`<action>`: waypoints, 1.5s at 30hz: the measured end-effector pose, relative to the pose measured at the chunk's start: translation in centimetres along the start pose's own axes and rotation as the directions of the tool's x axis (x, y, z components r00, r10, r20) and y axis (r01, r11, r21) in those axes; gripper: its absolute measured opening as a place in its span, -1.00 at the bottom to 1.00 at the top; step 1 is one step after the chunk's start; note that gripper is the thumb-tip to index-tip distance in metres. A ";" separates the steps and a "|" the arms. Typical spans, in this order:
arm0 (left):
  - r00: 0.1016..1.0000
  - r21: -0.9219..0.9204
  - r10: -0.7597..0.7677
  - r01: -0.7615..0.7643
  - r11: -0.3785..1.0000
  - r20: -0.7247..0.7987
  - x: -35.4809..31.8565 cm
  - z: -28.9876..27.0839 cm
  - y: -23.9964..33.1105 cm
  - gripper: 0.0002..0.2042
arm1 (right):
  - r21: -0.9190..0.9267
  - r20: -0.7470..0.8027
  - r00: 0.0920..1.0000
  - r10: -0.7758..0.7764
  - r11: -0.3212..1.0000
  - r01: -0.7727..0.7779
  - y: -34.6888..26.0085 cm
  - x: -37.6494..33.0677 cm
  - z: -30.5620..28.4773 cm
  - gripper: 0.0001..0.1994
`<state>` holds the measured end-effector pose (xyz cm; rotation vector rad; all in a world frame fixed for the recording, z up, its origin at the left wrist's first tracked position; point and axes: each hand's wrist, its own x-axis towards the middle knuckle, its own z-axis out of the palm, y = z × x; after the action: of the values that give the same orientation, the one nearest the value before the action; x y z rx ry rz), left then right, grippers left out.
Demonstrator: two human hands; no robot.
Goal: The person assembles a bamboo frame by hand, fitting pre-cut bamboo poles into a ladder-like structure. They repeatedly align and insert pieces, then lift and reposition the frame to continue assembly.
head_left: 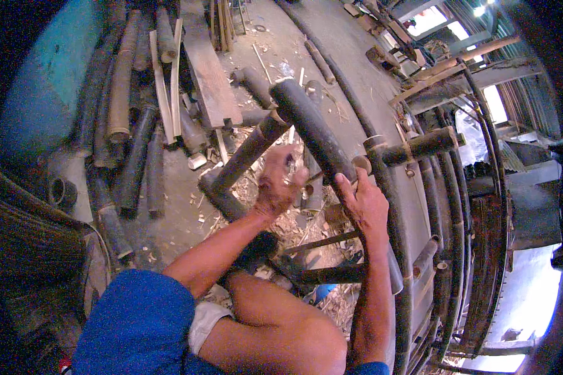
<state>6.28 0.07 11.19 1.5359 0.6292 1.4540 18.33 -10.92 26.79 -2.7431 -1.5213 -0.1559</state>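
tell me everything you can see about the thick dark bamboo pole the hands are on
The thick dark bamboo pole is round, nearly black and smooth, with a cut grey end at the top. It slants from upper left down to the right and meets another dark pole near its top. The right hand wraps its lower end. The left hand, blurred, sits just left of it; contact is unclear.

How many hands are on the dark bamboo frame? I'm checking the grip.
2. The left hand is at the thick upper pole; the right hand grips beside it, lower right. Blur hides the left fingers.
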 end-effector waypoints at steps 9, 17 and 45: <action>0.926 0.340 -0.375 0.366 0.867 -0.040 7.9 -0.4 -7.8 -0.44 | 0.008 0.036 0.999 -0.017 1.000 0.017 -1.4 -0.7 -0.5 -0.36; 0.890 -0.443 -0.453 0.428 0.787 0.055 11.0 -1.9 -6.7 -0.04 | -0.009 0.095 0.995 -0.008 1.000 0.009 -0.5 -0.9 1.4 -0.35; 0.853 -0.468 -0.489 0.513 0.720 0.184 13.3 -6.6 -4.4 -0.52 | 0.962 0.098 0.847 0.522 -0.268 0.053 2.7 -1.2 -4.4 -0.70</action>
<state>3.24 15.13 13.42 0.8854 0.5275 1.0404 19.62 -13.59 31.19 -1.2815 -0.3011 0.3925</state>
